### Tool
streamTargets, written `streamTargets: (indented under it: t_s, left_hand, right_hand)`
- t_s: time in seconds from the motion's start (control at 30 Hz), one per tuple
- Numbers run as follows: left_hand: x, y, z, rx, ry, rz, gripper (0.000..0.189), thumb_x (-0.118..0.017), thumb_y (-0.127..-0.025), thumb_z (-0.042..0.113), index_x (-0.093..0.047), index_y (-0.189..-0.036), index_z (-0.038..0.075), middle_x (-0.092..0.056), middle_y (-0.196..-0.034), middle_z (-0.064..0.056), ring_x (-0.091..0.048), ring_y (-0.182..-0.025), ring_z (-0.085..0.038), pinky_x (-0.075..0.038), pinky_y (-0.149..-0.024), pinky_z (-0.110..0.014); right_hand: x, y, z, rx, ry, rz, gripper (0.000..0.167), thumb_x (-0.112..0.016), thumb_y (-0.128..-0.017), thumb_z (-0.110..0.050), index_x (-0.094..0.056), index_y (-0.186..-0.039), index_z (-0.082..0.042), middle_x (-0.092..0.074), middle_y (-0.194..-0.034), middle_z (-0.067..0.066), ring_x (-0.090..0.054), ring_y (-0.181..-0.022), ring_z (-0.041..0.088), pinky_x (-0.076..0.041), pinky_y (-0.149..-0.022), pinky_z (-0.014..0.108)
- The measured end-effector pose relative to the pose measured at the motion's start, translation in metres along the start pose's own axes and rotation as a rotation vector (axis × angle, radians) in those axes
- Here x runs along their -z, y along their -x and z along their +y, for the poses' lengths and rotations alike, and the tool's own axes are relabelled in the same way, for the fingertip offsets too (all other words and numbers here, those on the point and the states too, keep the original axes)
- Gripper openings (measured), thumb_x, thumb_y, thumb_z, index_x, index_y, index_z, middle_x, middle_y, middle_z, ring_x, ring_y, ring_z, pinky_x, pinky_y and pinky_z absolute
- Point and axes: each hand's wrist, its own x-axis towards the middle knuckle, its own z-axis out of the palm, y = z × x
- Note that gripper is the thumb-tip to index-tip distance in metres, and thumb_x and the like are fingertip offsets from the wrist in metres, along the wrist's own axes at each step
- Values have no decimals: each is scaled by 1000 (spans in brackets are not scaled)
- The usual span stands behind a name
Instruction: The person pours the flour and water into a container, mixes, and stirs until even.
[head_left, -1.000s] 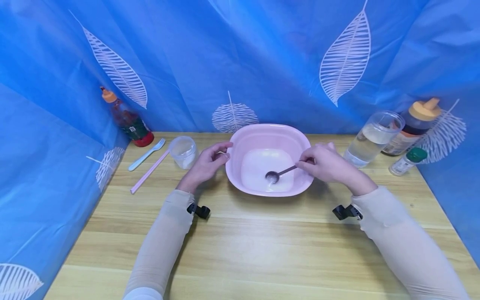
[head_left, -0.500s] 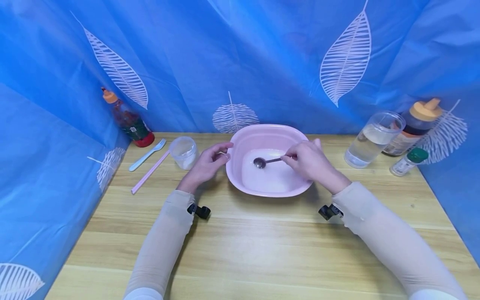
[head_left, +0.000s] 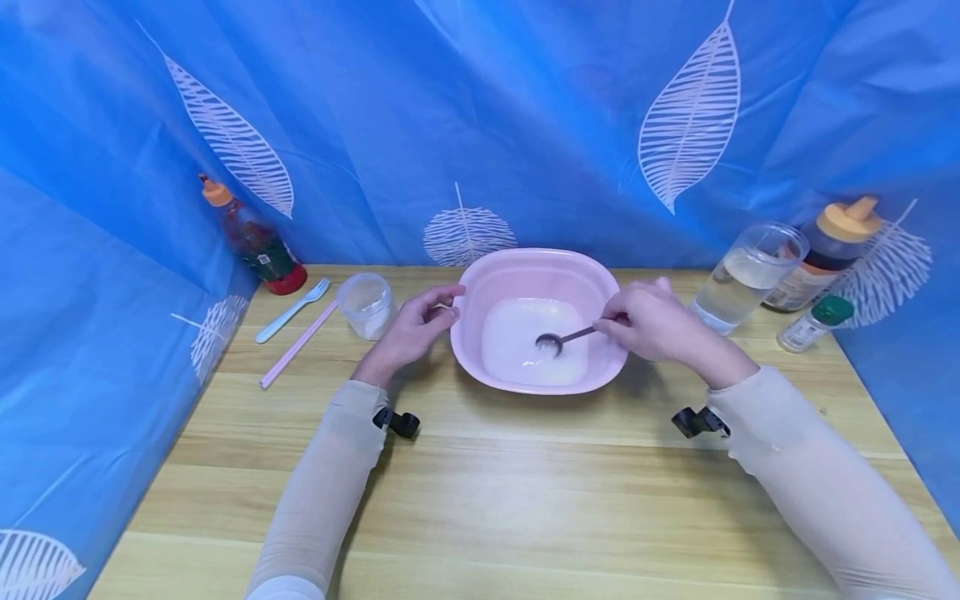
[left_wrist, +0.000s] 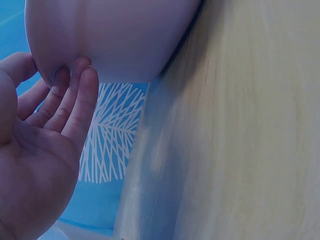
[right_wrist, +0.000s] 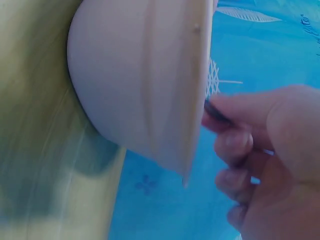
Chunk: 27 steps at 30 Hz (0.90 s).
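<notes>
A pink plastic basin stands on the table, its bottom covered by something whitish with small glints. My left hand holds the basin's left rim, thumb at the edge; in the left wrist view the fingers curl up against the outer wall. Over the right rim, my right hand pinches the handle of a dark measuring spoon, whose round bowl is low in the basin. The right wrist view shows only a bit of the handle between thumb and finger; the basin wall hides the rest.
Left of the basin are a clear cup with white contents, a pink stick, a light blue fork and a red sauce bottle. At right stand a water glass, a dark sauce bottle and a green-capped jar.
My right hand moved the spoon left through the basin, then back to the right and slightly toward the front. The left hand and the basin have stayed in place.
</notes>
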Motion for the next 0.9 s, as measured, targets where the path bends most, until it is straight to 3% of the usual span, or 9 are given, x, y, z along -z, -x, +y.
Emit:
streamTargets:
  t_s: [0.13, 0.27, 0.47, 0.63, 0.73, 0.9]
  left_hand:
    - [1, 1, 1, -1, -9, 0, 46, -63, -109, 19, -58, -154, 11, -67, -131, -17, -67, -105, -24, -58, -96, -45]
    - [0, 1, 2, -8, -14, -1, 45, -63, -109, 19, -59, -153, 11, -68, -129, -17, -65, -103, -24, -56, -92, -39]
    - [0, 0, 0, -10, -12, 1, 45, -63, -109, 19, -59, -153, 11, -68, -129, -17, -65, -101, -23, -56, -91, -38]
    - [1, -1, -1, -7, -9, -1, 45, -63, -109, 20, -59, -154, 12, -67, -130, -16, -65, -104, -24, -55, -89, -29]
    - [0, 0, -2, 0, -3, 2, 46, -63, -109, 20, -58, -154, 13, -67, -131, -15, -66, -105, -23, -56, -91, -33]
    - [0, 0, 0, 3, 12, -2, 46, -63, -109, 19, -58, -154, 12, -66, -131, -17, -65, -104, -24, -57, -96, -52]
  right_hand:
    - [-13, -6, -7, 56, -117, -62, 14, -77, -100, -19, -83, -91, -12, -75, -80, -4, -60, -78, 14, -30, -95, 48]
    - [-29, -17, -15, 55, -170, -15, 14, -77, -101, -18, -84, -93, -10, -78, -84, -2, -62, -81, 18, -32, -103, 54]
    - [-31, -26, -17, -44, -71, 129, 16, -76, -100, -19, -85, -96, -6, -81, -84, 5, -67, -82, 25, -30, -92, 49]
    - [-16, -18, -6, -128, 37, 153, 20, -73, -102, -20, -83, -96, -5, -79, -84, 9, -64, -84, 31, -28, -86, 49]
    - [-5, -9, -1, -131, 74, 121, 20, -72, -102, -20, -82, -94, -5, -76, -80, 7, -62, -83, 31, -28, -87, 50]
    - [10, 2, 0, -76, 74, 34, 16, -75, -99, -20, -83, -90, -10, -72, -75, -2, -59, -78, 24, -28, -85, 48]
